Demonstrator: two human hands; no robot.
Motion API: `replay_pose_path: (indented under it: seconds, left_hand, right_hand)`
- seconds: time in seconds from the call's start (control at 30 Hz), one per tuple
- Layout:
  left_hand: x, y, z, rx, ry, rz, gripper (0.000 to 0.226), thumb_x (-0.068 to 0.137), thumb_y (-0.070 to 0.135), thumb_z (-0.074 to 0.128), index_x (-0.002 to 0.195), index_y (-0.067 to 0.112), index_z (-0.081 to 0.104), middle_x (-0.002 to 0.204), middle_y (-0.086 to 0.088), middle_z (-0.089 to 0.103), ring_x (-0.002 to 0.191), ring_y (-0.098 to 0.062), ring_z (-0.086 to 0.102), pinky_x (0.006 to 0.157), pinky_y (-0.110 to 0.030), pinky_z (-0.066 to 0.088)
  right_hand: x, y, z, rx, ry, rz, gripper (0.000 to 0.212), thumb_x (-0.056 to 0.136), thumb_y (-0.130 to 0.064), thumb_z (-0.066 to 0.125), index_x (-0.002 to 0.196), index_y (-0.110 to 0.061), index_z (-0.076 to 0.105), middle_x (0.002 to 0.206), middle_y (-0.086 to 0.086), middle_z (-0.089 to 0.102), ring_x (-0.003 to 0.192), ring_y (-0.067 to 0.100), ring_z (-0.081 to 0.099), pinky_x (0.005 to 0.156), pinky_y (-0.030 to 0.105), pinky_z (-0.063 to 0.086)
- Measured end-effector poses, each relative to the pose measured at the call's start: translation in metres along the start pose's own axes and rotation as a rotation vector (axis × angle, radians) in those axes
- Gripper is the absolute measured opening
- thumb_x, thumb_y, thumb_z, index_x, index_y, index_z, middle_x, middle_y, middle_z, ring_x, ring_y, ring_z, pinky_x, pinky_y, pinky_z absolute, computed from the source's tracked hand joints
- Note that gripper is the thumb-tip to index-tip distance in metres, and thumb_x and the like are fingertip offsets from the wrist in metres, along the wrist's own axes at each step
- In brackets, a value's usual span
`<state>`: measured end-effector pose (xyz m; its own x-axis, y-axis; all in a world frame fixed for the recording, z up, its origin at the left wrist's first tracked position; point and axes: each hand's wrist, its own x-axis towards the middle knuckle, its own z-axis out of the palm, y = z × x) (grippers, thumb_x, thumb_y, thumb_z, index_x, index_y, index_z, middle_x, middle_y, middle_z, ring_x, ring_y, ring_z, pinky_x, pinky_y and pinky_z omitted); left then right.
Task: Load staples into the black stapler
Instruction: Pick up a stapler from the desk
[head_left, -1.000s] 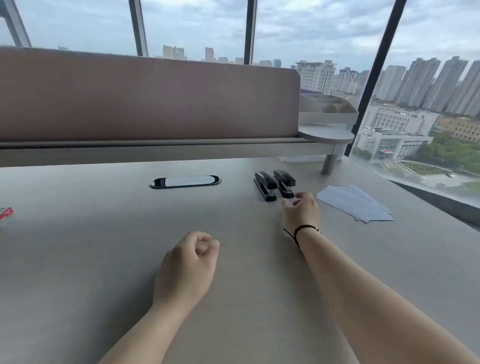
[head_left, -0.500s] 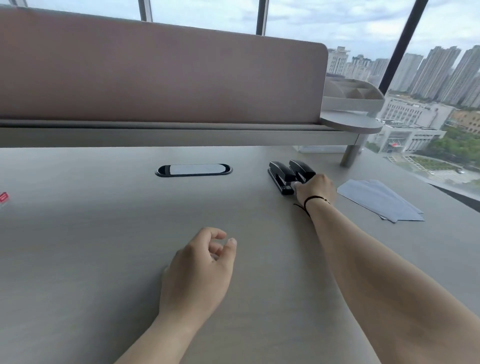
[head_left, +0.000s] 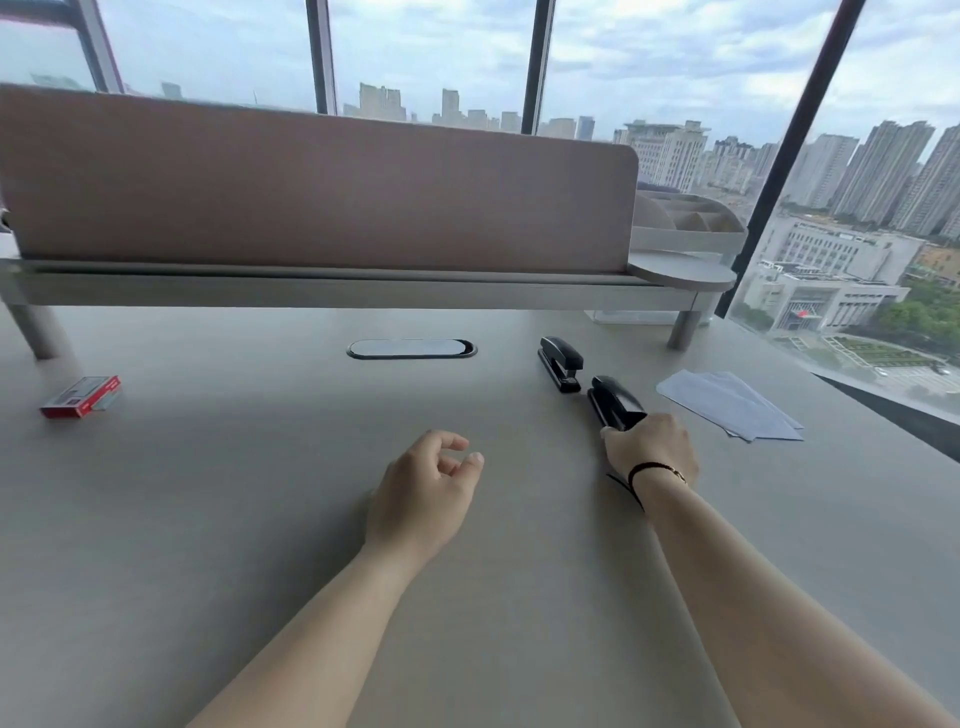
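Two black staplers lie on the grey desk. The far one (head_left: 561, 361) rests alone near the cable slot. My right hand (head_left: 652, 447) grips the near end of the other black stapler (head_left: 615, 402), which sits closer to me and apart from the first. A red box of staples (head_left: 83, 397) lies at the far left of the desk. My left hand (head_left: 423, 491) hovers over the desk centre with curled, loosely parted fingers and holds nothing.
A few white sheets of paper (head_left: 727, 402) lie to the right of the staplers. A black oval cable slot (head_left: 411, 349) is set in the desk. A raised shelf with a partition panel (head_left: 322, 192) runs along the back, with a desk organiser (head_left: 685, 221) at its right end.
My right hand has closed on the right-hand stapler and pulled it toward me, away from the other stapler. The view has tilted and the staple box has come into sight.
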<state>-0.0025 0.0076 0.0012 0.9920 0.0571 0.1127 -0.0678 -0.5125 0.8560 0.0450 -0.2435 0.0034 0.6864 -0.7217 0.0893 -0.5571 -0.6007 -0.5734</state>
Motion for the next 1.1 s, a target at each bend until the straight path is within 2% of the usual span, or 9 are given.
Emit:
replay_pose_path:
  seconds: [0.1,0.27,0.37,0.43,0.53,0.67,0.77,0.9,1.1]
  left_hand:
    - [-0.007,0.000,-0.006,-0.062,-0.044,-0.014,0.018,0.088,0.036,0.066,0.104,0.028,0.066,0.088,0.011,0.070,0.093,-0.017,0.067,0.088,-0.037,0.055]
    - [-0.038,0.001,-0.016,-0.023,-0.187,0.006,0.039,0.090,0.030,0.065,0.127,0.028,0.055,0.122,0.008,0.061,0.116,-0.015,0.058,0.103,-0.037,0.045]
    - [-0.066,-0.004,-0.030,-0.034,-0.249,0.054,0.045,0.091,0.028,0.066,0.134,0.029,0.051,0.131,0.011,0.052,0.126,-0.007,0.046,0.106,-0.026,0.034]
    - [-0.086,-0.008,-0.044,0.002,-0.249,0.114,0.048,0.091,0.030,0.067,0.136,0.031,0.050,0.135,0.014,0.050,0.128,-0.002,0.042,0.109,-0.025,0.032]
    - [-0.115,-0.011,-0.068,0.104,-0.220,0.227,0.049,0.090,0.030,0.068,0.137,0.030,0.051,0.133,0.017,0.050,0.125,0.002,0.041,0.106,-0.022,0.035]
    - [-0.144,-0.017,-0.095,0.289,-0.184,0.354,0.044,0.088,0.035,0.069,0.131,0.032,0.058,0.128,0.019,0.060,0.123,-0.005,0.045,0.097,-0.020,0.041]
    - [-0.160,-0.024,-0.112,0.392,-0.179,0.393,0.039,0.084,0.040,0.070,0.123,0.036,0.062,0.118,0.019,0.066,0.113,-0.006,0.055,0.096,-0.026,0.045]
    - [-0.180,-0.026,-0.123,0.406,-0.250,0.390,0.034,0.081,0.047,0.066,0.114,0.042,0.060,0.100,0.017,0.066,0.091,-0.006,0.063,0.083,-0.035,0.054]
    - [-0.193,-0.022,-0.117,0.446,-0.195,0.394,0.036,0.078,0.055,0.068,0.111,0.041,0.059,0.102,0.018,0.068,0.092,-0.004,0.063,0.081,-0.030,0.052]
  right_hand:
    - [-0.042,0.019,-0.016,0.012,-0.060,-0.048,0.029,0.073,-0.041,0.070,0.078,-0.013,0.064,0.085,0.009,0.068,0.083,0.033,0.064,0.077,0.037,0.055]
    - [-0.114,0.044,-0.037,0.052,-0.182,-0.187,0.028,0.070,-0.042,0.071,0.072,-0.015,0.064,0.077,0.006,0.069,0.077,0.033,0.066,0.069,0.034,0.055]
    - [-0.146,0.050,-0.045,0.105,-0.275,-0.296,0.032,0.071,-0.037,0.075,0.057,-0.019,0.053,0.066,0.000,0.061,0.071,0.028,0.063,0.057,0.031,0.045]
    - [-0.164,0.049,-0.049,0.135,-0.341,-0.364,0.037,0.072,-0.035,0.077,0.054,-0.021,0.048,0.065,-0.005,0.056,0.066,0.023,0.057,0.054,0.030,0.039]
    - [-0.190,0.044,-0.047,0.126,-0.455,-0.502,0.034,0.068,-0.040,0.078,0.060,-0.017,0.055,0.074,-0.005,0.055,0.066,0.020,0.056,0.059,0.032,0.041]
    - [-0.226,0.035,-0.042,0.156,-0.599,-0.684,0.033,0.065,-0.044,0.077,0.068,-0.015,0.062,0.077,-0.007,0.053,0.066,0.012,0.052,0.061,0.027,0.039]
    - [-0.247,0.030,-0.041,0.171,-0.668,-0.800,0.035,0.061,-0.048,0.074,0.073,-0.017,0.065,0.078,-0.004,0.055,0.066,0.012,0.052,0.066,0.032,0.042]
    - [-0.265,0.028,-0.042,0.182,-0.727,-0.901,0.047,0.054,-0.058,0.068,0.078,-0.018,0.068,0.085,-0.002,0.061,0.085,0.016,0.056,0.083,0.040,0.046]
    - [-0.269,0.034,-0.042,0.185,-0.749,-0.971,0.046,0.056,-0.058,0.070,0.077,-0.017,0.067,0.086,-0.006,0.061,0.093,0.013,0.053,0.089,0.040,0.046]
